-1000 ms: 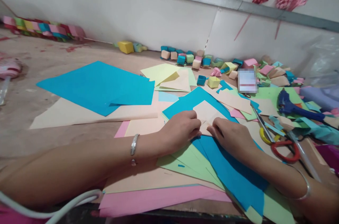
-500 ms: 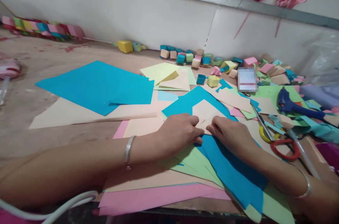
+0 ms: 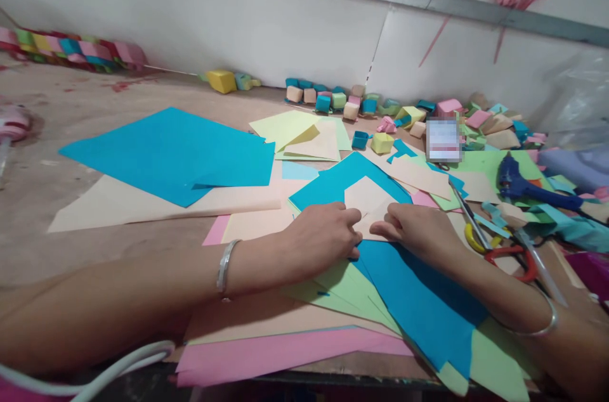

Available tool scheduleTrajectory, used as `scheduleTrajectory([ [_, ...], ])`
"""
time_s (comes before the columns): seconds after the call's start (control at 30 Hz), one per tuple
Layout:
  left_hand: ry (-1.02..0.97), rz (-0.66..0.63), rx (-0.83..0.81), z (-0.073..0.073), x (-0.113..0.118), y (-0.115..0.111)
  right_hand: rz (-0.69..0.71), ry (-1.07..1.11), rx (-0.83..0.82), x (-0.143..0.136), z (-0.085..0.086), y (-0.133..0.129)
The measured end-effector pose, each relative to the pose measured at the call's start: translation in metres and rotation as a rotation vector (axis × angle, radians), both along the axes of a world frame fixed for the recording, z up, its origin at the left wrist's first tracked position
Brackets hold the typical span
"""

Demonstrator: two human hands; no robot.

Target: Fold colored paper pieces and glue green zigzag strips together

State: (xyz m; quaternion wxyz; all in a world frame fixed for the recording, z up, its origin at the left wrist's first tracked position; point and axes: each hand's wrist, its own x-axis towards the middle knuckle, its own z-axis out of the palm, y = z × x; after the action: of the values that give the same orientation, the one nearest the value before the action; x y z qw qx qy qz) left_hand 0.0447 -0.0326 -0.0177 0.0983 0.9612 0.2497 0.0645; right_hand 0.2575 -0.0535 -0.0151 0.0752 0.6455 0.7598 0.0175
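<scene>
A small cream paper piece (image 3: 365,194) with a pointed top lies on a blue sheet (image 3: 419,300). Fingers curled, my left hand (image 3: 328,234) grips the paper's lower left edge. On the other side, my right hand (image 3: 421,231) has its fingers folded in and its thumb laid along the lower right edge, pinching the paper. A narrow gap separates the two hands. The undersides of the fingers are hidden. Green sheets (image 3: 352,304) and a pink sheet (image 3: 285,354) are layered under the blue one.
Scissors with red and yellow handles (image 3: 511,259) and a blue glue gun (image 3: 521,183) lie to the right among paper scraps. Another large blue sheet (image 3: 171,151) is at the left. Small folded paper cubes (image 3: 323,103) line the wall. A blurred white rectangle (image 3: 444,139) stands behind.
My right hand has shifted slightly right, and its thumb is now straighter along the paper's edge. The left hand's fingers have tucked in more. The papers lie as before.
</scene>
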Motion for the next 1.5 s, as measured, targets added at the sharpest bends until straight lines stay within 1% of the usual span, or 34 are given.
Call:
scheduleTrajectory([
  [0.13,-0.001,-0.031,0.033,0.006,-0.002,-0.002,0.013,0.032,0.001,0.001,0.0,0.0],
  [0.3,0.048,-0.06,0.071,0.008,0.0,-0.002,0.018,0.04,0.005,0.0,0.002,-0.001],
  [0.47,0.149,-0.081,0.096,0.014,0.001,-0.001,0.047,0.029,-0.05,-0.005,0.006,-0.001],
  [0.6,0.157,-0.088,0.119,0.014,0.0,-0.002,0.049,0.022,-0.111,-0.005,0.013,0.001],
  [0.7,0.122,-0.103,0.131,0.011,-0.002,-0.001,0.057,0.016,-0.173,0.005,0.018,0.005],
  [0.8,0.088,-0.126,0.139,0.007,-0.004,0.001,0.052,0.007,-0.249,0.023,0.02,0.01],
  [0.9,0.075,-0.151,0.17,0.006,-0.006,0.002,0.088,0.083,-0.328,0.044,0.018,0.016],
  [0.97,0.062,-0.161,0.191,0.005,-0.006,0.003,0.114,0.132,-0.351,0.052,0.015,0.018],
  [1.13,0.054,-0.212,0.209,0.005,-0.004,0.002,0.126,0.149,-0.356,0.054,0.015,0.017],
  [1.27,0.097,-0.2,0.206,0.01,-0.004,0.002,0.129,0.138,-0.368,0.05,0.017,0.015],
  [1.37,0.082,-0.218,0.239,0.014,-0.007,0.002,0.131,0.142,-0.359,0.051,0.017,0.016],
  [1.43,0.068,-0.224,0.259,0.013,-0.008,0.002,0.135,0.173,-0.343,0.053,0.017,0.018],
  [1.5,0.051,-0.216,0.262,0.01,-0.008,0.002,0.141,0.251,-0.3,0.054,0.017,0.02],
])
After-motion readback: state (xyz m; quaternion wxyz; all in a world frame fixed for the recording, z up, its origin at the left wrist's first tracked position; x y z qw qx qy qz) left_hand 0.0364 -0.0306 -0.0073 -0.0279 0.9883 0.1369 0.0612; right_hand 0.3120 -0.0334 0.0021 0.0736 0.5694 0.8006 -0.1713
